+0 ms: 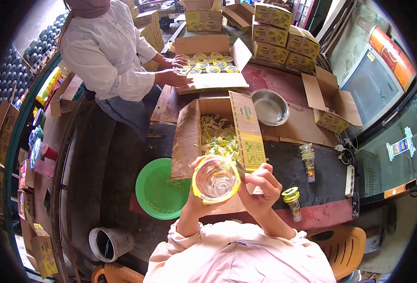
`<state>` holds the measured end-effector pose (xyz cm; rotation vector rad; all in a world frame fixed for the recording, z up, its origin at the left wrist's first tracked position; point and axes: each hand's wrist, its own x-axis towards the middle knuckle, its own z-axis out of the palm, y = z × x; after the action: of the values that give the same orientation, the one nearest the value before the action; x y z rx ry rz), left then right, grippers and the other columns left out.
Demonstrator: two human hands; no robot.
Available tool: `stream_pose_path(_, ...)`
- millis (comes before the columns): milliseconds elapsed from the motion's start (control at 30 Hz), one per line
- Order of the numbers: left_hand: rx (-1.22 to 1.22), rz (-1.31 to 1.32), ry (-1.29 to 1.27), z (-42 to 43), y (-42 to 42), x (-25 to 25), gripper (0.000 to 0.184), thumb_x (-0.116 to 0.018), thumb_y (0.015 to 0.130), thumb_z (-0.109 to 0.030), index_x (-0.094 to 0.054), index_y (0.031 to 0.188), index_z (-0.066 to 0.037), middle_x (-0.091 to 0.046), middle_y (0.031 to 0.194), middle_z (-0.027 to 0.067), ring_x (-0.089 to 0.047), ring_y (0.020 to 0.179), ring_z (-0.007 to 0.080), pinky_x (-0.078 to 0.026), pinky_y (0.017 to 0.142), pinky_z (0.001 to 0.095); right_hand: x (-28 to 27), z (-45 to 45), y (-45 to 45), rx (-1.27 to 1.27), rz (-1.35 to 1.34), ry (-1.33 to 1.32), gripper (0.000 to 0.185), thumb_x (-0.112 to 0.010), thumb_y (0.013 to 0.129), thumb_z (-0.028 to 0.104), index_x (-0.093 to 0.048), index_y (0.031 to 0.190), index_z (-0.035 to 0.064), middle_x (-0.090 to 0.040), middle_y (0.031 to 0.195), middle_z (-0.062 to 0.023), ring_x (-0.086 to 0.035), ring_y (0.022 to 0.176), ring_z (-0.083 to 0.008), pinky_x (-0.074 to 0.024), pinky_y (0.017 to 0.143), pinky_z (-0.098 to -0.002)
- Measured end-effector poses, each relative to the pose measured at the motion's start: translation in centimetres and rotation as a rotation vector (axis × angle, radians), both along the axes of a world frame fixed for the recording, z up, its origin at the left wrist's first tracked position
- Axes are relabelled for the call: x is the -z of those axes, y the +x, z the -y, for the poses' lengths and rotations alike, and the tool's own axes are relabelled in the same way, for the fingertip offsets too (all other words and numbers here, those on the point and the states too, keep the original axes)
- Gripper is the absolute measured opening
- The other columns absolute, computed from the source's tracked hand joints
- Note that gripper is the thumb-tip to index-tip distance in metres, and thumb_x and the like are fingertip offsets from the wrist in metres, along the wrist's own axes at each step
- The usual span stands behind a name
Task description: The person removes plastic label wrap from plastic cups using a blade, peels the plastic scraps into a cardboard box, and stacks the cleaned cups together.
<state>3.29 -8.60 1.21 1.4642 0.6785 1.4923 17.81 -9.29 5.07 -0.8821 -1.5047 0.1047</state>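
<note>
A clear plastic cup (216, 179) with a yellow rim is held up in front of my chest, its open mouth toward the camera. My left hand (195, 200) wraps round its left side and underside. At its right edge my right hand (261, 188) has its fingers curled, pinching a small dark blade-like piece (241, 170) against the rim. Just beyond the cup stands an open cardboard box (185, 137) holding yellow and green plastic scraps (218, 134). Stacked cups with yellow rims (307, 162) lie on the table to the right, with a shorter stack (293, 205) nearer me.
A green basin (159, 188) is left of the cup. A metal bowl (269, 107) sits behind the box. Across the table a person (109, 56) reaches into a carton of lidded cups (203, 84). Another open carton (331, 118) and a power strip (350, 181) are at right.
</note>
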Motion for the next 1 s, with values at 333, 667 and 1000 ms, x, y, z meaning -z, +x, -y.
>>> stream_pose_path(333, -0.035, -0.218, 0.059, -0.4, -1.1, 0.7, 0.081, -0.082, 0.055, -0.013, -0.039, 0.123, -0.003, -0.036, 0.124, 0.011, -0.044, 0.114, 0.0232, -0.041, 0.094, 0.0339, -0.2, -0.5, 0.1, 0.06, 0.084, 0.011, 0.024, -0.074, 0.058, -0.001, -0.068, 0.078, 0.0116, -0.057, 0.061, 0.0024, -0.05, 0.052, -0.0106, -0.0348, 0.062, -0.0275)
stream_pose_path(667, 0.014, -0.091, -0.046, -0.5, -1.0, 0.7, 0.085, -0.083, 0.056, -0.014, -0.036, 0.127, -0.002, -0.034, 0.126, 0.0119, -0.046, 0.113, 0.0234, -0.041, 0.094, 0.0343, 0.5, -0.5, 0.1, 0.042, 0.062, -0.046, 0.021, -0.075, 0.06, 0.0, -0.068, 0.076, 0.0114, -0.058, 0.061, 0.0016, -0.052, 0.053, -0.0107, -0.0347, 0.062, -0.0266)
stream_pose_path(1000, 0.116, -0.093, -0.041, -0.8, -1.7, 1.5, 0.098, -0.084, 0.053, -0.012, -0.028, 0.132, -0.002, -0.034, 0.129, 0.0115, -0.046, 0.114, 0.0219, -0.04, 0.096, 0.0348, 0.1, -0.9, 0.6, -0.021, 0.051, -0.08, 0.022, -0.073, 0.059, -0.003, -0.067, 0.076, 0.0098, -0.058, 0.06, 0.0005, -0.053, 0.053, -0.011, -0.0335, 0.061, -0.0266)
